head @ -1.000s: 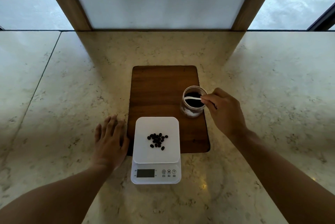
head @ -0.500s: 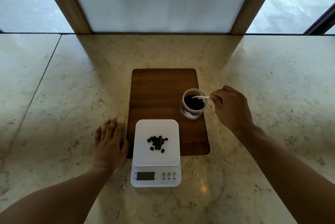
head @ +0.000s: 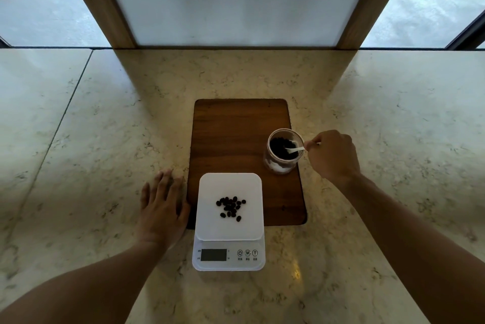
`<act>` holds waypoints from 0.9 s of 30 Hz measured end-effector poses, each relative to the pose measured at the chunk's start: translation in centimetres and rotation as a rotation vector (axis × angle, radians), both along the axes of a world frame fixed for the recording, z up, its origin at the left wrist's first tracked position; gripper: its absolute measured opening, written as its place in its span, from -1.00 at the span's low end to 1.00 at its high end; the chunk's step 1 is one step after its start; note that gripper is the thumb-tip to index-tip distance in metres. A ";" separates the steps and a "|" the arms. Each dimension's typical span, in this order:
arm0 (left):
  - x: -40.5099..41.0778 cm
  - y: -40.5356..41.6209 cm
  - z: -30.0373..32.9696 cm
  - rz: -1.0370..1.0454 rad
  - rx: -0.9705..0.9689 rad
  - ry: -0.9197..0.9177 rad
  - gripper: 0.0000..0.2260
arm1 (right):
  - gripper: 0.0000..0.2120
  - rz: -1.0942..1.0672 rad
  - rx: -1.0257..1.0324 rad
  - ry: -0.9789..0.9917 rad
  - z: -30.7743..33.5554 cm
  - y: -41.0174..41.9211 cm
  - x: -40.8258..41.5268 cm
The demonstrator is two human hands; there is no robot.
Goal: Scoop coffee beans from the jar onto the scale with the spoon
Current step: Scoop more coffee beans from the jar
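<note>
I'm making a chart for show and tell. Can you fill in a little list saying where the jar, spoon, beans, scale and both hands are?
jar: open, upright, on the board, right side
spoon: white, tip inside jar
right hand: holds spoon handle
left hand: flat on counter, left of scale, empty
scale: white, partly on board's near edge
beans: small pile on scale; more in jar
display: unreadable

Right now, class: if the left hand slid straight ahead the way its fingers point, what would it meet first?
Nothing close, it seems. The left hand lies flat, fingers pointing away along the wooden board's left edge; only bare countertop lies ahead, though depth is uncertain.
</note>
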State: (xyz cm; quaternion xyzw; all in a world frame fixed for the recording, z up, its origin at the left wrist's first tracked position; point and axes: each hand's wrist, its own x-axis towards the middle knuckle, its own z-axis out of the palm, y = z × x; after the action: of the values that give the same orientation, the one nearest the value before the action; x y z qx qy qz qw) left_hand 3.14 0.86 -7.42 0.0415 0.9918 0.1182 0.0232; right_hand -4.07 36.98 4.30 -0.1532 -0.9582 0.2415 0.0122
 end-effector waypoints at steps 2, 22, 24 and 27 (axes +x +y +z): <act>0.0 0.0 0.0 -0.002 -0.010 -0.005 -0.40 | -0.79 -0.023 -0.021 -0.026 0.0 0.1 -0.1; 0.1 -0.1 -0.1 -0.012 -0.006 0.016 -0.42 | -0.68 -0.267 -0.365 -0.156 -0.6 0.5 -0.4; 0.1 -0.1 -0.2 -0.014 -0.008 0.014 -0.43 | -0.69 -0.279 -0.382 -0.153 -0.7 0.5 -0.4; 0.0 -0.2 -0.2 -0.007 -0.006 0.014 -0.43 | -0.71 -0.284 -0.401 -0.143 -0.8 0.5 -0.4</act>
State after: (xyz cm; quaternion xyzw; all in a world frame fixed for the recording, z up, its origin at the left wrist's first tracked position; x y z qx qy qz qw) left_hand 3.15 0.69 -7.63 0.0458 0.9922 0.1149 0.0169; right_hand -4.48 37.47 3.51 -0.3024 -0.8584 0.4109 -0.0524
